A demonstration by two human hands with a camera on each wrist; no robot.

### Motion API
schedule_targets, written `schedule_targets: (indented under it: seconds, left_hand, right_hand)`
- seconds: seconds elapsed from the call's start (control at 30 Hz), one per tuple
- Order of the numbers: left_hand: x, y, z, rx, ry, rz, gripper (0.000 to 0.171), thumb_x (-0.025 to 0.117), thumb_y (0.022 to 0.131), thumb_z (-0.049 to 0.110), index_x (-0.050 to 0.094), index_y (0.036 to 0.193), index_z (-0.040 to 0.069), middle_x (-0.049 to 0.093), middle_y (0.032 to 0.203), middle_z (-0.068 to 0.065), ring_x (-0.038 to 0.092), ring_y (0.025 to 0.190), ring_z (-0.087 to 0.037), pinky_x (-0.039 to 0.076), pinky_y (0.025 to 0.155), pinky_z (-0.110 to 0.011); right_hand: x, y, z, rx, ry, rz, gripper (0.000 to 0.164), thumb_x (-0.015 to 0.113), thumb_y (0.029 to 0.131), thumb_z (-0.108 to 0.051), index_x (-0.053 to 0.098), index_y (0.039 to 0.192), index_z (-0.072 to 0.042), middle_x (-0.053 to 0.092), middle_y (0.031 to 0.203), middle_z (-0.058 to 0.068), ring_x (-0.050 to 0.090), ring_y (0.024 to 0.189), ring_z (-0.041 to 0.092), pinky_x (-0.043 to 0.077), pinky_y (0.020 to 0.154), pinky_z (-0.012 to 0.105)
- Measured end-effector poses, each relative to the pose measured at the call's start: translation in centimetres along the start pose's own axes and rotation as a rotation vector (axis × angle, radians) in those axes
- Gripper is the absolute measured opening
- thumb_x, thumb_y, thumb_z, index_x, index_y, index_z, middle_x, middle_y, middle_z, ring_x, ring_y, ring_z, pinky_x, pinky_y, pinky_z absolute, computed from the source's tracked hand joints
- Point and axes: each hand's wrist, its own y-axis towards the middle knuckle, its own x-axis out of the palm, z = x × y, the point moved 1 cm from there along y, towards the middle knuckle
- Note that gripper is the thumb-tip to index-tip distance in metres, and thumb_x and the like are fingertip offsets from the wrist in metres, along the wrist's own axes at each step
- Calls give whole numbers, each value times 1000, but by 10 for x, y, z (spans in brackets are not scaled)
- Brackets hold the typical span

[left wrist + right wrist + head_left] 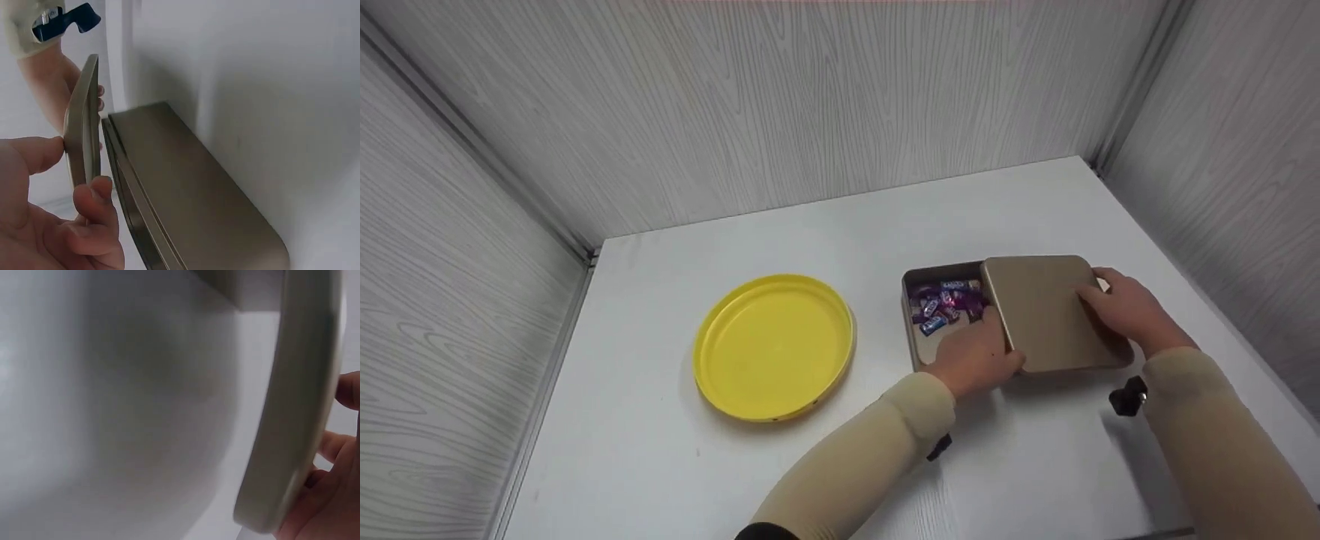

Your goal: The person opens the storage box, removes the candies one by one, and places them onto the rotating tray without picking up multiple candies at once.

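A rectangular, gold-brown metal tin (pixel 909 319) stands on the right part of the table. Its lid (pixel 1039 315) is off the left part of the opening and shifted to the right, tilted over the tin in the left wrist view. Small candies (pixel 934 324) in blue and purple wrappers lie inside the tin. My left hand (pixel 975 360) pinches the lid's left edge near its front corner between thumb and fingers. On the opposite side my right hand (pixel 1132 311) grips the right edge, thumb on top; the right wrist view shows fingers (pixel 334 447) at the lid's rim.
A round yellow plate (pixel 774 349) with a raised rim lies left of the tin on the white table (pixel 622 420). Wood-grain panels (pixel 840 97) enclose the table at the back and both sides.
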Motion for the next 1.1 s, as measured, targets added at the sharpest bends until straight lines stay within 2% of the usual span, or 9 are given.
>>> schedule_targets:
  seconds: [0.13, 0.23, 0.33, 0.5, 0.6, 0.7, 0.83, 0.97, 1.1]
  left_hand:
    - [12, 2, 20, 19, -17, -65, 83, 61, 95, 52, 29, 156, 5, 68, 94, 2, 58, 72, -10, 48, 65, -27]
    - [24, 4, 36, 22, -64, -118, 92, 61, 95, 52, 17, 161, 7, 70, 97, 1, 58, 73, -9, 49, 67, -26]
    - [39, 5, 52, 9, -118, -154, 97, 64, 94, 53, 11, 163, 10, 70, 95, 1, 58, 71, -8, 49, 67, -26]
    - [63, 6, 69, -38, -210, -192, 100, 67, 92, 49, 8, 163, 12, 71, 109, -1, 60, 77, -8, 50, 73, -25]
    - [74, 9, 73, -60, -233, -201, 99, 68, 91, 47, 11, 163, 12, 67, 126, -1, 62, 92, -7, 50, 84, -24]
    - [81, 14, 73, -73, -241, -196, 99, 70, 89, 46, 14, 162, 10, 62, 135, 0, 61, 101, -7, 48, 90, -24]
    - [85, 20, 69, -100, -243, -193, 99, 70, 89, 47, 16, 161, 7, 66, 129, -4, 63, 93, -9, 50, 84, -25]
    - [87, 22, 65, -142, -204, -200, 94, 68, 89, 47, 22, 160, 6, 70, 118, -6, 62, 82, -11, 51, 78, -26]
    - [88, 23, 64, -157, -117, -191, 89, 67, 90, 47, 28, 158, 6, 73, 108, -5, 60, 73, -13, 52, 70, -27]
  right_hand:
    - [-9, -7, 24, 29, 17, -17, 82, 29, 104, -58, 18, 158, 3, 39, 138, 39, 44, 122, 53, 35, 100, 69]
    - [-16, -14, 42, 55, 19, -21, 84, 28, 103, -60, 17, 158, 3, 34, 142, 41, 39, 127, 55, 32, 102, 70]
    - [-21, -20, 59, 79, 9, -4, 87, 26, 103, -63, 17, 157, 5, 31, 145, 43, 36, 129, 57, 31, 103, 70]
    - [-24, -26, 79, 120, -12, 11, 88, 24, 102, -63, 21, 154, 8, 27, 146, 45, 30, 132, 61, 27, 105, 72]
    - [-24, -30, 85, 140, -30, 16, 87, 24, 102, -61, 23, 152, 10, 27, 145, 47, 31, 131, 62, 28, 105, 72]
    - [-23, -32, 86, 154, -47, 25, 84, 26, 103, -58, 24, 151, 12, 26, 144, 48, 30, 131, 63, 28, 105, 72]
    - [-21, -32, 86, 149, -89, 28, 79, 28, 104, -51, 24, 150, 13, 27, 141, 50, 29, 130, 64, 27, 106, 70]
    - [-19, -32, 84, 151, -128, 6, 77, 28, 104, -48, 24, 149, 14, 29, 139, 50, 33, 128, 64, 30, 105, 70]
    - [-15, -30, 84, 163, -146, -21, 81, 28, 103, -50, 20, 150, 15, 26, 139, 50, 33, 127, 64, 31, 104, 70]
